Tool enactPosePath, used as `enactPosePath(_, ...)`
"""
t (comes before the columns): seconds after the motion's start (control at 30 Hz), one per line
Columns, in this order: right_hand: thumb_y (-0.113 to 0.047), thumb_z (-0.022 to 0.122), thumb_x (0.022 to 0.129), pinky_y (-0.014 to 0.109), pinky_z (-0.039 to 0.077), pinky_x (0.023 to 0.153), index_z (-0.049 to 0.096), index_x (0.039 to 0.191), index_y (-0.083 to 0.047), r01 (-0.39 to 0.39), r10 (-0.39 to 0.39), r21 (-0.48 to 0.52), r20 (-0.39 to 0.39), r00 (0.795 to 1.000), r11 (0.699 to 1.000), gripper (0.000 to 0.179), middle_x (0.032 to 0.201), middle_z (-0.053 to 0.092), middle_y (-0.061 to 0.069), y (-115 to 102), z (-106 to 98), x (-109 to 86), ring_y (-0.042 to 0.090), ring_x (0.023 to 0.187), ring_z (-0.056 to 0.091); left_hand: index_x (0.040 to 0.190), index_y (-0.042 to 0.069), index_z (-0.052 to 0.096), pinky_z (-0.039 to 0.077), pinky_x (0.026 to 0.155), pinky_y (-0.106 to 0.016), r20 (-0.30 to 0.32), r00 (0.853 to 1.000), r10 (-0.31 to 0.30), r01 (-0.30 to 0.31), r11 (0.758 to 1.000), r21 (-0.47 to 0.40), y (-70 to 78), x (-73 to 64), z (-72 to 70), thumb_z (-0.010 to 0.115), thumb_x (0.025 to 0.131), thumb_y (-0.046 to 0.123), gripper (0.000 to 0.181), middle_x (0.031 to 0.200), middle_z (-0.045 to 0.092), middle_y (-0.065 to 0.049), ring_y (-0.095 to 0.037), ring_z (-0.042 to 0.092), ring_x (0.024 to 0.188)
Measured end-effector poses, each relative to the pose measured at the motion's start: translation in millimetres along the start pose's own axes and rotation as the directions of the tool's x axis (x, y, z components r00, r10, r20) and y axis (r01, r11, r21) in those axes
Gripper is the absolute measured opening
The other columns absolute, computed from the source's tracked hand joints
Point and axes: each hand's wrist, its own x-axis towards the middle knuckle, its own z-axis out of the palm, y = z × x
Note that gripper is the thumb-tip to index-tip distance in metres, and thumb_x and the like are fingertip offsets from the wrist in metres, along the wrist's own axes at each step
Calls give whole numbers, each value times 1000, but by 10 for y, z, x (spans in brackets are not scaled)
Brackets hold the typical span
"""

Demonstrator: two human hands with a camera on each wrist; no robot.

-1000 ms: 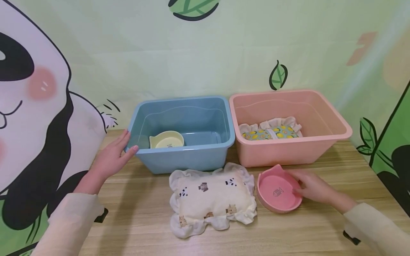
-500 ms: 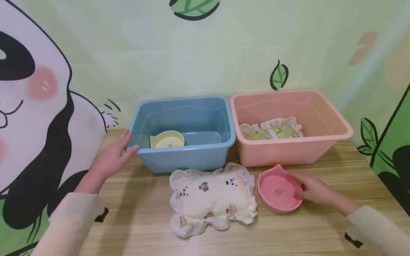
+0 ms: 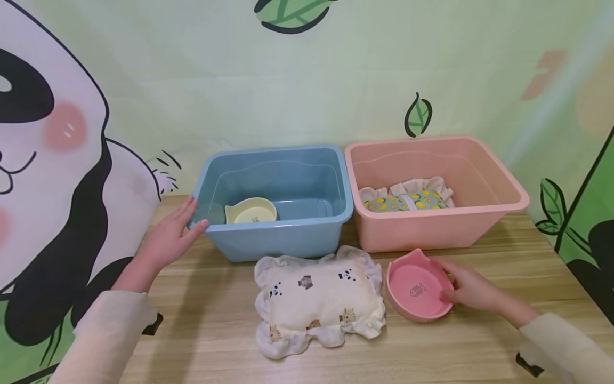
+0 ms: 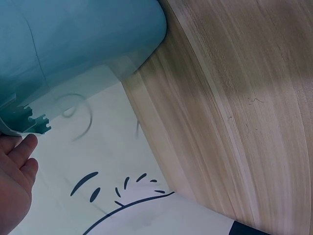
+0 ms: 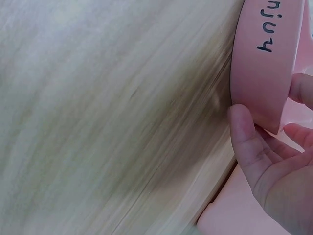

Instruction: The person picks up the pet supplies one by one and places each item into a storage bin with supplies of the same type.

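In the head view, my left hand (image 3: 165, 237) rests with fairly straight fingers on the left front corner of a blue plastic tub (image 3: 278, 242). The left wrist view shows its fingers touching the underside of the tub's rim. My right hand (image 3: 472, 285) pinches the right edge of a pink cat-eared pet bowl (image 3: 408, 288), thumb inside and fingers outside. Dark lettering marks the bowl's outer wall in the right wrist view, where the hand (image 5: 281, 169) grips it. Left of this bowl lies a cream ruffled pillow (image 3: 318, 298) with small animal prints.
A pale yellow cat-eared bowl (image 3: 251, 209) sits inside the blue tub. Beside that tub stands a pink tub (image 3: 422, 234) holding a frilled, lemon-print cloth item (image 3: 408, 201). Both tubs stand on a wooden table (image 3: 216, 330) before a printed backdrop (image 3: 240, 74).
Hardly anything moves. The right wrist shifts very slightly while the hand stays at the pink bowl's edge; the left hand keeps its place on the blue tub.
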Motion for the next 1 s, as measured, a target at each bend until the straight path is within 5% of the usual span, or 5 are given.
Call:
enactPosePath(0.17, -11, 68, 74, 47, 41, 90, 31, 133, 6, 32, -33, -22, -26, 999, 999, 72, 132, 39, 27, -28, 21, -25, 40, 116, 44, 143, 12, 8, 21, 98, -62, -4, 1000, 1, -1, 1000, -3, 3, -5, 5, 29, 86, 61, 78, 149, 6, -8, -40, 17, 132)
enactPosePath(0.3, -7, 66, 74, 37, 52, 65, 26, 135, 5, -4, 5, 51, -6, 1000, 999, 73, 128, 41, 28, -53, 44, -42, 27, 77, 61, 143, 12, 8, 21, 98, -62, -10, 1000, 4, -4, 1000, -11, 7, -6, 6, 30, 87, 60, 77, 149, 7, -9, -40, 17, 132)
enactPosePath(0.4, -2, 62, 76, 28, 46, 44, 21, 138, 3, -59, 56, 131, 21, 998, 990, 75, 122, 41, 29, -80, 62, -50, 13, 48, 49, 143, 12, 9, 21, 98, -62, -12, 1000, 5, -5, 1000, -12, 6, -3, 5, 30, 87, 60, 77, 149, 7, -9, -40, 17, 132)
enactPosePath(0.47, 0, 61, 76, 27, 44, 40, 19, 139, 3, -77, 75, 154, 21, 997, 985, 75, 119, 42, 30, -101, 71, -56, 11, 43, 47, 143, 12, 9, 21, 98, -62, -13, 1000, 8, -8, 1000, -10, 7, -6, 4, 30, 87, 60, 77, 149, 7, -10, -41, 18, 132)
enactPosePath(1.0, 10, 55, 71, 24, 41, 37, 18, 137, 8, -101, 110, 161, -47, 993, 982, 75, 115, 43, 35, -180, 137, -63, 10, 40, 44, 143, 11, 8, 21, 98, -62, -1, 1000, 13, -13, 1000, -7, 8, -26, -12, 29, 87, 60, 77, 149, 8, -11, -41, 17, 132)
